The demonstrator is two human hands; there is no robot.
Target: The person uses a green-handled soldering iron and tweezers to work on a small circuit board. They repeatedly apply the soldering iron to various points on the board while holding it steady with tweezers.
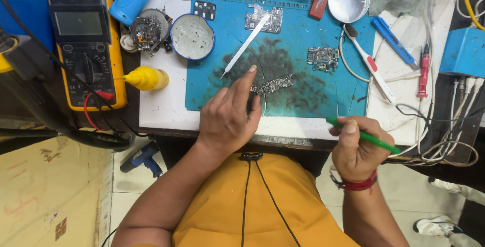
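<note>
Fingers of my left hand [227, 118] half curled, holding nothing, index tip touching the left end of the narrow circuit board [273, 83] on the blue mat [303, 34]. Yellow multimeter [87, 50] far left, white tweezers [246, 45] just above the fingertip. My right hand [356, 148] fisted round a green pen-like tool [364, 136] at the table edge [166, 110].

yellow multimeter [87, 50], round tin [192, 36], white toothbrush [371, 65], blue knife [394, 42]
</note>
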